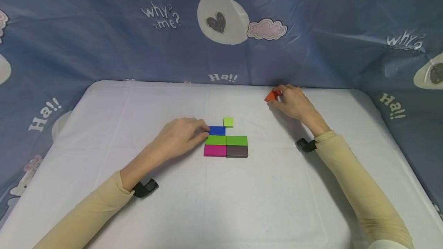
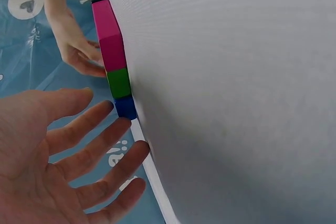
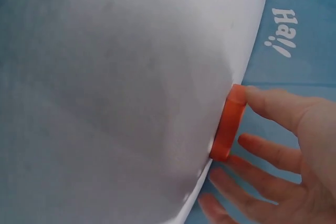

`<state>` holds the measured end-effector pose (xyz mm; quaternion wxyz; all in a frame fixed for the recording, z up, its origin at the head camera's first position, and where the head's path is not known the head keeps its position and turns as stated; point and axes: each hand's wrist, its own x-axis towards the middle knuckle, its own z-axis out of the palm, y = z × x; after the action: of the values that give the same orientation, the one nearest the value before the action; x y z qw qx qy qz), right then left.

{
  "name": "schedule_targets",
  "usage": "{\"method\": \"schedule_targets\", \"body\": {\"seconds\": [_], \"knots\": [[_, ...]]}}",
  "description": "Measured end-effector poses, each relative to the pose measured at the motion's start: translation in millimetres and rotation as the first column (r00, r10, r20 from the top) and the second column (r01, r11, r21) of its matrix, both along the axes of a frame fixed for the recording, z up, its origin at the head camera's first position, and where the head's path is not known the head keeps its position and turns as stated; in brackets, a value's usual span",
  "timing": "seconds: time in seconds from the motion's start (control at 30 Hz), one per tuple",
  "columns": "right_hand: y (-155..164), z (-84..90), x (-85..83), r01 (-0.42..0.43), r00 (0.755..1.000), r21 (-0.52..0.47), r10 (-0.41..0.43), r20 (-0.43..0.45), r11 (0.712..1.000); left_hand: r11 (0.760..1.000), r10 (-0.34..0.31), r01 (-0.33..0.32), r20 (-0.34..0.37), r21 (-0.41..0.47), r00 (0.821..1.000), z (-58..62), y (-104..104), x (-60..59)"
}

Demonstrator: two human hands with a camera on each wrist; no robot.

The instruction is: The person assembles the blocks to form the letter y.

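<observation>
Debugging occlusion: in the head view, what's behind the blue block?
Behind the blue block, at its right end: the lime cube; beyond, white tabletop. Anything covered by the block or the left hand can't be seen.

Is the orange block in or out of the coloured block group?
Out: the orange block is in the right hand near the far edge of the table, apart from the block group.

"What covered the surface (image 1: 270, 199)?"

"White cloth (image 1: 166, 101), rounded at both far corners."

"And behind it?"

"A wrinkled blue sheet (image 1: 114, 49) rose beyond the far edge and flanked both side edges."

"Printed?"

"It bore white lettering (image 1: 212, 77), a pink cloud (image 1: 267, 30), a pale oval (image 1: 233, 18) with a dark heart (image 1: 217, 22)."

"The light?"

"Fell softly."
</observation>
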<state>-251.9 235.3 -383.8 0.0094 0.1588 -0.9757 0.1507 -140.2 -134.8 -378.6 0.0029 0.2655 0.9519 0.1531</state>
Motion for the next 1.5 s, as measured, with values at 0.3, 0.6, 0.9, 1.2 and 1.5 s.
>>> {"method": "schedule_targets", "body": {"seconds": [0.3, 0.6, 0.9, 1.2, 1.5], "knots": [[0.7, 5.4, -2.2, -0.061, 0.997, -0.103, 0.056, -0.047, 0.993, 1.0, 0.0, 0.0, -0.011, -0.001, 1.0, 0.5, -0.8, -0.2], [2.9, 1.2, -1.5, -0.079, 0.997, -0.104, 0.076, -0.031, 0.991, 1.0, -0.014, 0.014, 0.011, -0.013, 1.0, 1.0, 3.4, 0.5], [2.1, 1.0, -2.0, -0.115, 0.991, -0.055, 0.111, -0.069, 0.992, 1.0, -0.006, 0.006, 0.01, -0.021, 1.0, 3.0, 4.9, 1.4], [1.1, 0.2, -2.5, -0.125, 0.992, -0.08, 0.122, -0.039, 0.989, 1.0, 0.01, -0.009, 0.014, -0.023, 1.0, 4.3, 6.3, 1.5], [-1.4, 3.2, -0.3, -0.127, 0.992, -0.06, 0.126, -0.016, 0.99, 0.999, 0.014, -0.014, -0.005, -0.032, 1.0, 1.5, 8.4, -1.9]]}}
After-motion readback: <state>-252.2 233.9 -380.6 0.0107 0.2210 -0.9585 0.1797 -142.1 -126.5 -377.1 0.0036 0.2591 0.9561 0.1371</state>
